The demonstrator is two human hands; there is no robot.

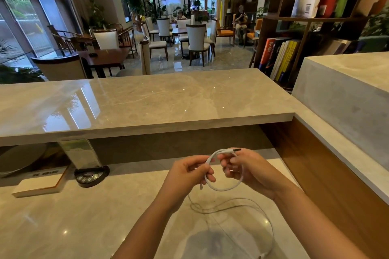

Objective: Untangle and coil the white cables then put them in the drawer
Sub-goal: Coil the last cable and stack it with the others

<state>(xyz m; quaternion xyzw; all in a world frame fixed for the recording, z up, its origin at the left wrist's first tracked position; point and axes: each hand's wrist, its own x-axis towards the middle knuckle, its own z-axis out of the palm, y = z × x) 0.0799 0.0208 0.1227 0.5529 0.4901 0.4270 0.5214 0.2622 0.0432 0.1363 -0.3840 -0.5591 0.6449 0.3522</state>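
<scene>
A thin white cable [225,189] is held above the lower marble desk [84,216], wound into a small loop between both hands. My left hand [189,172] pinches the loop's left side. My right hand [248,170] grips its top, where a plug end with a dark tip [236,150] sticks out past the fingers. The rest of the cable [271,229] trails down and curves loosely over the desk toward the lower right. No drawer is in view.
A raised marble counter [147,101] runs across in front. Under it at the left stand a clear sign holder on a dark base with buttons [91,174] and a white book [39,185]. A wood panel and marble ledge [336,164] close off the right side.
</scene>
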